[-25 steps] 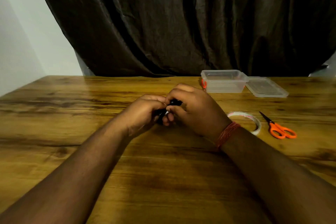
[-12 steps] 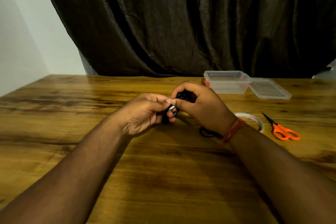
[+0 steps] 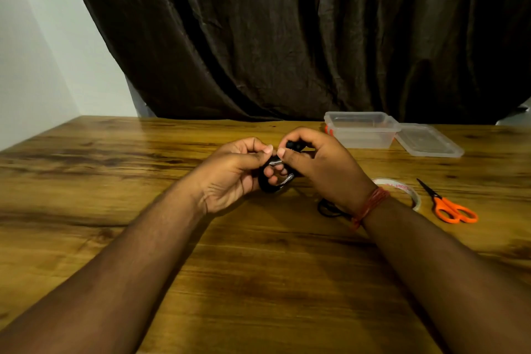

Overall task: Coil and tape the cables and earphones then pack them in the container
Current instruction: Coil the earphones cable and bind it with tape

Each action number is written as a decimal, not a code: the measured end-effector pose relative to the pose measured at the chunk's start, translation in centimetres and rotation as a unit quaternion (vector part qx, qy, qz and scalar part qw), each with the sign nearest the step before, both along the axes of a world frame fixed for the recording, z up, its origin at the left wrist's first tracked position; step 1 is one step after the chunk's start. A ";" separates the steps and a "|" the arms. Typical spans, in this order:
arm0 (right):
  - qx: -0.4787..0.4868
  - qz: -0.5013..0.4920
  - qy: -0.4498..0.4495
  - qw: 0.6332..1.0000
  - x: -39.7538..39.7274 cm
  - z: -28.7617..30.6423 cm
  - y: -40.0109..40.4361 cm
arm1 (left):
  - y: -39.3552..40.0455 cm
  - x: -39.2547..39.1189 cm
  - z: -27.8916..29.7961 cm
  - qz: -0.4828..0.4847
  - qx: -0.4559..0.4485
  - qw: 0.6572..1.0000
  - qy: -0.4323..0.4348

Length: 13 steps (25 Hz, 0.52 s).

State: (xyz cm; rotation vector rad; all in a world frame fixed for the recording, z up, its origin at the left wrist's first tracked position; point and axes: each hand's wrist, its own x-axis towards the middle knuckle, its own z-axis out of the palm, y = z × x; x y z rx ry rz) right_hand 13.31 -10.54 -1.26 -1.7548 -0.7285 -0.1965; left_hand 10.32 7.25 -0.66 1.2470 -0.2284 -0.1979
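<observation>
My left hand (image 3: 234, 174) and my right hand (image 3: 321, 165) meet over the middle of the wooden table (image 3: 143, 181), both pinching a small black coiled cable (image 3: 271, 185) with silvery plug ends. Part of the black cable (image 3: 327, 208) lies loose on the table under my right wrist. A roll of clear tape (image 3: 402, 188) rests to the right of my right wrist. The clear plastic container (image 3: 360, 129) stands open at the back right, with something orange at its left corner.
The container's clear lid (image 3: 429, 141) lies flat just right of it. Orange-handled scissors (image 3: 451, 207) lie right of the tape. A dark curtain (image 3: 287, 37) hangs behind the table and a pale wall (image 3: 34, 52) stands at the left.
My hands have lifted slightly and drawn a little apart, showing more of the coiled cable between them. A loose cable loop has come into view under my right wrist.
</observation>
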 end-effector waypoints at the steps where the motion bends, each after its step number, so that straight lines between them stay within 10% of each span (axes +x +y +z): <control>1: 0.006 0.000 0.007 1.000 0.0 0.0 0.0 | 0.0 0.0 0.0 0.001 -0.002 1.000 -0.003; 13: 0.040 0.079 0.078 0.993 0.1 0.0 -0.5 | 0.0 0.5 -0.2 0.042 0.026 0.998 -0.026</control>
